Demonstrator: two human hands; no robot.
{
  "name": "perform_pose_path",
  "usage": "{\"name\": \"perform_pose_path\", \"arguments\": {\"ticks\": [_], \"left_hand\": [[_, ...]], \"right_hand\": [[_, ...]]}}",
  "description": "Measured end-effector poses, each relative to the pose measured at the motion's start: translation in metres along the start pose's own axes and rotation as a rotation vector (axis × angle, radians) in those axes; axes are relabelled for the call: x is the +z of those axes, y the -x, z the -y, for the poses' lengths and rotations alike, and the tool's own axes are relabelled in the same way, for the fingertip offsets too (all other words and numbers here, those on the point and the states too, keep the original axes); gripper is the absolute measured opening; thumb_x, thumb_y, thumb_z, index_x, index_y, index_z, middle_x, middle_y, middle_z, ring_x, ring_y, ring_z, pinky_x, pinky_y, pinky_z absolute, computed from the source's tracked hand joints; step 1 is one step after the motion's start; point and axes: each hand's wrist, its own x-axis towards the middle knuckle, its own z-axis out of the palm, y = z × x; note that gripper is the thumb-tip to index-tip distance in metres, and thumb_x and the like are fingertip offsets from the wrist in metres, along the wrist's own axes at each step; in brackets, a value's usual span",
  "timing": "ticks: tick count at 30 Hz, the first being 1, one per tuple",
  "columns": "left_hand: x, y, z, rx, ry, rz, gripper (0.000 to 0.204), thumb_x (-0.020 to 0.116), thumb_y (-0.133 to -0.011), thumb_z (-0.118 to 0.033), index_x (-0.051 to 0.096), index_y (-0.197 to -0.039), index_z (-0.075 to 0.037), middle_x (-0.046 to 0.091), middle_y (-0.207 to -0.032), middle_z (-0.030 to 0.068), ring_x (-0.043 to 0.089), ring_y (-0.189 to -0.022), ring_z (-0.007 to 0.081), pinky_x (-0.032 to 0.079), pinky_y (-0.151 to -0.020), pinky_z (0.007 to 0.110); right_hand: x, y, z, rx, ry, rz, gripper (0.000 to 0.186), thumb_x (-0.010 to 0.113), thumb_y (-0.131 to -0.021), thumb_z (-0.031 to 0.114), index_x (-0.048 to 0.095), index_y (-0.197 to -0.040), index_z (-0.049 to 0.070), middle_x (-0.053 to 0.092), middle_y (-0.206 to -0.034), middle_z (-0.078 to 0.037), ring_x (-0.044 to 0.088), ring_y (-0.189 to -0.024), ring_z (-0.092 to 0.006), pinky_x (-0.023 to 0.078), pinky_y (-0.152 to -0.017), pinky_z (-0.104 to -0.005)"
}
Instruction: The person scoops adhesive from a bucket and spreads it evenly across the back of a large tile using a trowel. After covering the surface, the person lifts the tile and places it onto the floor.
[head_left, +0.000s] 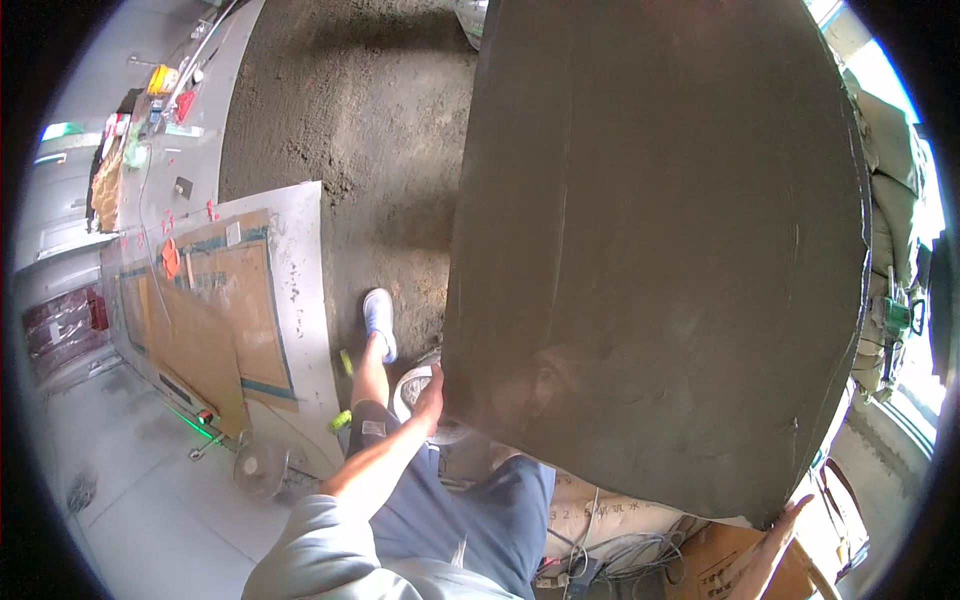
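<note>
A large dark grey slab (650,260), smooth with a few faint lines on its face, fills the middle and right of the view. My left hand (430,398) is closed on the slab's left edge near its lower corner, with some fingers out of sight behind it. At the lower right corner my right hand (780,535) holds the slab's edge, its fingers partly hidden. A thin pale rim shows along the lower right edge.
Rough grey mortar (350,120) covers the floor ahead. Left are a cardboard-covered floor area (255,300), a fan (261,468) and a green laser line (190,421). Cables (640,550) and a cardboard box (720,560) lie below the slab. Stacked sacks (890,180) stand right.
</note>
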Motion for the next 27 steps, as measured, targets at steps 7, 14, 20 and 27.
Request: {"name": "perform_pose_path", "arguments": {"ticks": [7,14,20,27], "left_hand": [[0.038,0.005,0.002,-0.060,0.121,0.049,0.094,0.023,-0.100,-0.075,0.037,-0.154,0.000,0.047,-0.154,0.0156,0.045,-0.141,0.0274,0.034,-0.117,0.038],[0.109,-0.045,0.044,0.099,0.180,0.064,0.088,0.026,-0.102,-0.071,0.044,-0.150,0.000,0.050,-0.151,0.0117,0.044,-0.139,0.0238,0.029,-0.118,0.035],[0.135,-0.095,0.083,-0.007,0.513,0.288,0.076,0.027,-0.107,-0.062,0.042,-0.152,-0.002,0.048,-0.152,0.0099,0.044,-0.136,0.0239,0.031,-0.117,0.037],[0.168,-0.031,-0.011,0.006,0.490,0.399,0.093,0.033,-0.096,-0.077,0.046,-0.148,-0.001,0.052,-0.149,0.0137,0.050,-0.135,0.0286,0.037,-0.117,0.044]], "right_hand": [[-0.014,-0.007,0.023,-0.008,0.028,-0.010,0.089,0.037,-0.092,0.084,0.069,-0.116,0.005,0.068,-0.114,-0.010,0.059,-0.111,-0.0240,0.039,-0.104,-0.0405],[-0.037,-0.025,0.068,-0.084,0.172,-0.062,0.093,0.036,-0.092,0.082,0.063,-0.133,0.003,0.064,-0.128,-0.012,0.056,-0.121,-0.0279,0.036,-0.112,-0.0427],[-0.055,-0.020,0.082,-0.121,0.262,-0.144,0.087,0.037,-0.094,0.076,0.062,-0.134,0.003,0.062,-0.129,-0.013,0.055,-0.122,-0.0281,0.036,-0.112,-0.0424],[-0.084,0.038,0.090,-0.128,0.381,-0.311,0.080,0.039,-0.097,0.069,0.061,-0.135,0.003,0.061,-0.131,-0.014,0.054,-0.123,-0.0283,0.036,-0.112,-0.0420]]}}
